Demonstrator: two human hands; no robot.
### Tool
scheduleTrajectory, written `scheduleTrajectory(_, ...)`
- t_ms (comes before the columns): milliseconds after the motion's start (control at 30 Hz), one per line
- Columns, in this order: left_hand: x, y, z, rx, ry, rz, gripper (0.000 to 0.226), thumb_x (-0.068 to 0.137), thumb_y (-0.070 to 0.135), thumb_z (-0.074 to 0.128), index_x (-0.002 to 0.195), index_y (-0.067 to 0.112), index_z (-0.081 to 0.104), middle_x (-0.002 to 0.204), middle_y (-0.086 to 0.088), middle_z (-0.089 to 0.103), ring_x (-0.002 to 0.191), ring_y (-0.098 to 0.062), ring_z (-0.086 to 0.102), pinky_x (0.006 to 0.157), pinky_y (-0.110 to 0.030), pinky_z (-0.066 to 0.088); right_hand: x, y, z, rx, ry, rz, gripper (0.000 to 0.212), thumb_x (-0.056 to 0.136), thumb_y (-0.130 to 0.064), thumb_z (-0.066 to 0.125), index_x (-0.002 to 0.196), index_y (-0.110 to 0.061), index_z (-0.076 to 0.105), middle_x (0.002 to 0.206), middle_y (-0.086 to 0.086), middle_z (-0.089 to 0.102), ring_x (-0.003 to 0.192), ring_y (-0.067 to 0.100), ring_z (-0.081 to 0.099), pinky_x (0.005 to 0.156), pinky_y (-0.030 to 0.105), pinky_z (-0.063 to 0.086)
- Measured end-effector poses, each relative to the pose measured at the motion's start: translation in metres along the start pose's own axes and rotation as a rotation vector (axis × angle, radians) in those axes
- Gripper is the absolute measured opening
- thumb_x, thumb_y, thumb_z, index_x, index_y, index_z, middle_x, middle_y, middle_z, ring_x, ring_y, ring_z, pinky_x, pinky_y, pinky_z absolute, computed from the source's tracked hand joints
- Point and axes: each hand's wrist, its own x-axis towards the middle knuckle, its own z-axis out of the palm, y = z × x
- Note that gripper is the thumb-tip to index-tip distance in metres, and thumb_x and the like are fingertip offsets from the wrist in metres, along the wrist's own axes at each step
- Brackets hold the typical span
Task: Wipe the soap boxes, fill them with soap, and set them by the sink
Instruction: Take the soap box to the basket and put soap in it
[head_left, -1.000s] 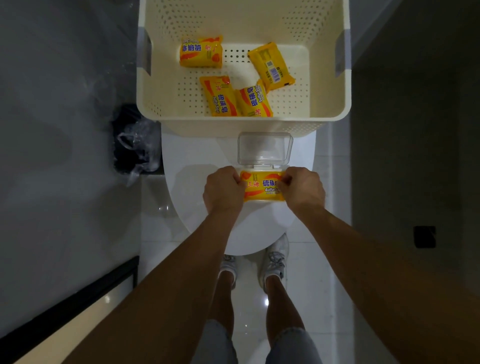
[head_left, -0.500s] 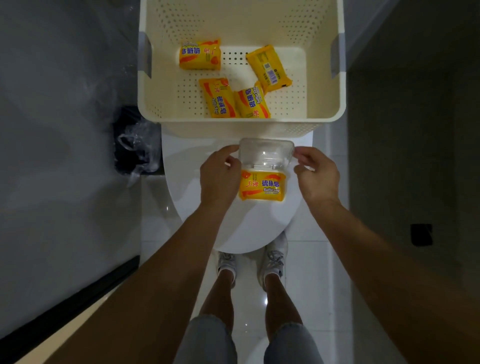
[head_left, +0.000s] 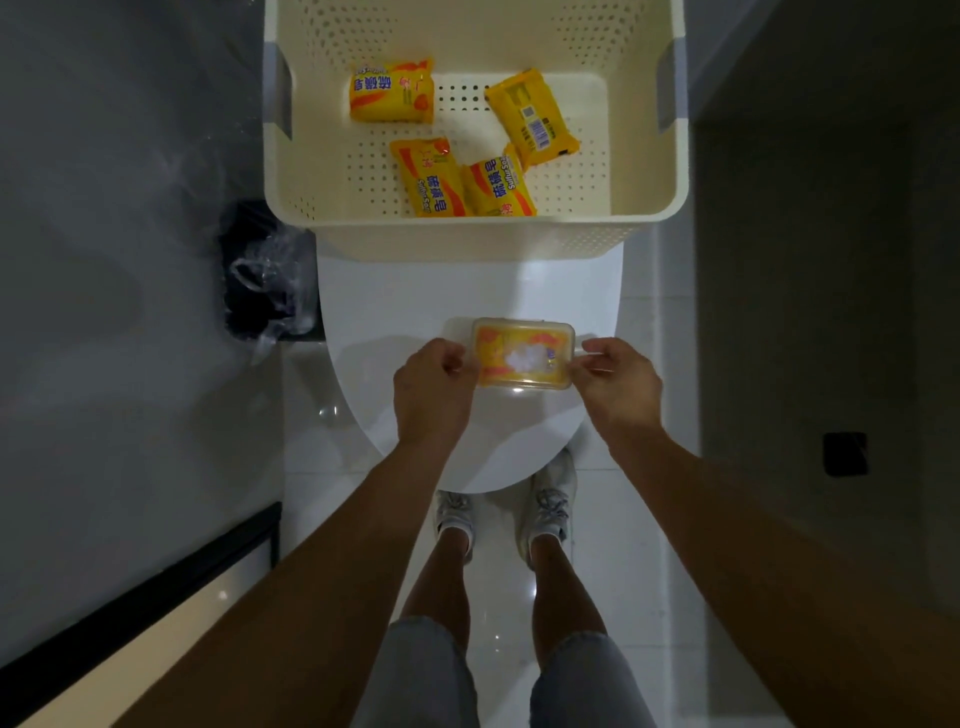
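Dim bathroom, viewed from above. A white toilet with closed lid (head_left: 415, 312) stands at centre on a glossy white tiled floor (head_left: 623, 519) that carries small specular highlights. A grey wall (head_left: 104, 260) fills the left side; a darker grey wall (head_left: 831, 260) fills the right and bears a small black square fitting (head_left: 844, 454). A black bin lined with a clear plastic bag (head_left: 267, 280) sits just beside the toilet, against the left wall. At lower left, a black strip (head_left: 130, 597) borders a beige surface (head_left: 156, 639).
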Motion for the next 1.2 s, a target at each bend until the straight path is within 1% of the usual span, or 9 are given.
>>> scheduleTrajectory(67,0.006,-0.001,0.003,0.005,-0.052,-0.017,0.033,0.093,0.025,0.063,0.123,0.012,0.066,0.115,-0.005,0.069,0.106,-0.019,0.063,0.088,-0.021,0.042,0.005,-0.001,0.004,-0.044,-0.072,0.046,0.035,0.085,-0.025,0.078,0.118,-0.015,0.069,0.091,-0.006,0.068,0.092,0.017,0.068,0.093,0.031,0.053)
scheduleTrajectory(233,0.011,-0.002,0.004,-0.010,-0.169,0.005,0.031,0.095,0.024,0.060,0.124,0.016,0.068,0.119,-0.006,0.069,0.111,-0.023,0.062,0.099,-0.035,0.047,0.011,-0.004,0.003,-0.032,-0.035,0.077,0.025,0.082,-0.024,0.081,0.105,-0.018,0.076,0.071,-0.021,0.062,0.086,0.014,0.067,0.078,0.020,0.047)
scheduleTrajectory(400,0.001,0.011,-0.006,-0.139,-0.204,-0.005,0.028,0.090,0.029,0.066,0.117,0.018,0.066,0.112,-0.001,0.070,0.099,-0.016,0.064,0.085,-0.033,0.050,-0.004,-0.016,-0.016,0.079,0.001,0.063,0.033,0.084,-0.026,0.080,0.116,-0.024,0.071,0.103,-0.004,0.072,0.082,0.007,0.066,0.089,0.029,0.055)
scheduleTrajectory(500,-0.014,0.034,-0.017,-0.258,-0.219,0.000,0.025,0.089,0.028,0.069,0.112,0.020,0.064,0.107,0.000,0.071,0.091,-0.010,0.064,0.076,-0.029,0.049,-0.021,-0.033,-0.041,0.170,0.037,0.056,0.032,0.084,-0.023,0.080,0.115,-0.020,0.071,0.110,0.005,0.074,0.094,0.017,0.070,0.096,0.039,0.055)
scheduleTrajectory(633,-0.035,0.088,-0.043,-0.403,-0.230,0.084,0.028,0.088,0.023,0.071,0.114,0.024,0.064,0.097,-0.004,0.072,0.090,-0.020,0.068,0.088,-0.042,0.056,-0.050,-0.067,-0.087,0.314,0.062,0.041,0.030,0.086,-0.024,0.077,0.115,-0.023,0.069,0.098,-0.002,0.073,0.094,0.017,0.070,0.096,0.045,0.056)
scheduleTrajectory(700,-0.045,0.121,-0.058,-0.443,-0.245,0.159,0.028,0.088,0.021,0.071,0.114,0.027,0.066,0.091,-0.006,0.073,0.085,-0.023,0.071,0.087,-0.046,0.058,-0.064,-0.086,-0.111,0.414,0.072,0.023,0.033,0.089,-0.024,0.075,0.121,-0.021,0.066,0.106,0.004,0.072,0.100,0.022,0.070,0.092,0.047,0.058)
scheduleTrajectory(933,-0.079,0.241,-0.118,-0.457,-0.266,0.433,0.024,0.088,0.029,0.067,0.112,0.026,0.067,0.084,-0.011,0.071,0.069,-0.023,0.067,0.081,-0.051,0.059,-0.117,-0.166,-0.190,0.674,0.172,-0.142,0.031,0.090,-0.024,0.072,0.121,-0.025,0.069,0.105,0.000,0.074,0.097,0.019,0.074,0.075,0.031,0.059)
scheduleTrajectory(1067,-0.105,0.294,-0.147,-0.483,-0.264,0.531,0.025,0.091,0.026,0.066,0.116,0.022,0.069,0.090,-0.014,0.072,0.070,-0.023,0.070,0.074,-0.039,0.062,-0.150,-0.205,-0.229,0.777,0.240,-0.212,0.032,0.090,-0.015,0.070,0.121,-0.024,0.069,0.103,0.005,0.075,0.096,0.025,0.073,0.072,0.030,0.057)
scheduleTrajectory(1200,-0.131,0.336,-0.156,-0.510,-0.337,0.622,0.027,0.092,0.025,0.064,0.119,0.023,0.069,0.093,-0.005,0.073,0.071,-0.015,0.070,0.070,-0.031,0.061,-0.182,-0.222,-0.267,0.873,0.321,-0.270,0.028,0.090,-0.003,0.068,0.104,-0.027,0.071,0.088,0.004,0.076,0.084,0.021,0.073,0.070,0.029,0.060)
